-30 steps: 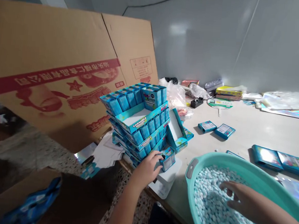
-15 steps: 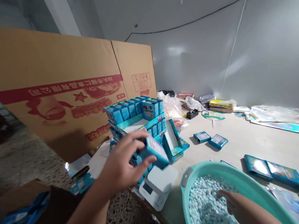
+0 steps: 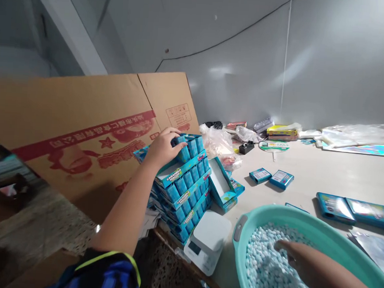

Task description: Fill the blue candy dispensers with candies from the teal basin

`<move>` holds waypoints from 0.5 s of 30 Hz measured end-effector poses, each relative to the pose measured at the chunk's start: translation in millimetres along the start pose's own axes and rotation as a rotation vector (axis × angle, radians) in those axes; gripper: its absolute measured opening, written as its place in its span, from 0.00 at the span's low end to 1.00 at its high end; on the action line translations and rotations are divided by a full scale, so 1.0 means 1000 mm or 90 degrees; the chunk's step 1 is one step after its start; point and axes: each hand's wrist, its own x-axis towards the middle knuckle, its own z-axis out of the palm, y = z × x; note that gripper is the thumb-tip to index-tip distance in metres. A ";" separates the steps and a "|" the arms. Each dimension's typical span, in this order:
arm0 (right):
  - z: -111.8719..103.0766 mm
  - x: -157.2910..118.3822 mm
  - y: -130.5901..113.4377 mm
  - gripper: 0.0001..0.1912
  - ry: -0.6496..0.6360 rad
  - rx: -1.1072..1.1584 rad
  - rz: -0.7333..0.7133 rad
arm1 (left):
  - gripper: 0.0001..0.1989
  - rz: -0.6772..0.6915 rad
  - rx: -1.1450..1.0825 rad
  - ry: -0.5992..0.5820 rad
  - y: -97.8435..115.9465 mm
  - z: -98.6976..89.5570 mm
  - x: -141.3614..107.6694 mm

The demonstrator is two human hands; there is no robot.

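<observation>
My left hand (image 3: 165,148) is closed on a small blue candy box (image 3: 182,151) at the top tray (image 3: 177,171) of a stack. Two more upright boxes (image 3: 195,146) stand in that tray beside my fingers. Below it, several display trays (image 3: 188,198) filled with the same boxes are piled up. My right hand (image 3: 298,254) reaches into a turquoise basin (image 3: 240,252) of small white and pale blue candies (image 3: 265,270). Its fingers look curled against the candies, and what they hold is hidden.
A white scale (image 3: 210,237) stands between stack and basin. An open tray (image 3: 220,181) leans against the stack. Flat blue boxes (image 3: 281,179) lie on the table (image 3: 302,169). A large carton (image 3: 98,124) rises at left; plastic bags (image 3: 216,141) lie behind.
My left hand has carried the blue box up and left from above the scale to the top tray. My right hand has stayed in the basin, shifting slightly. The view has turned a little.
</observation>
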 end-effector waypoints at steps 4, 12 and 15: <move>-0.002 -0.004 -0.006 0.24 -0.004 0.074 -0.017 | 0.12 0.011 -0.011 -0.018 -0.001 0.012 -0.012; -0.009 -0.008 -0.013 0.21 0.005 0.039 -0.030 | 0.22 -0.013 -0.026 -0.061 -0.007 -0.004 -0.024; -0.020 -0.013 -0.024 0.20 -0.018 -0.032 -0.022 | 0.24 0.048 0.014 0.043 0.025 -0.024 -0.038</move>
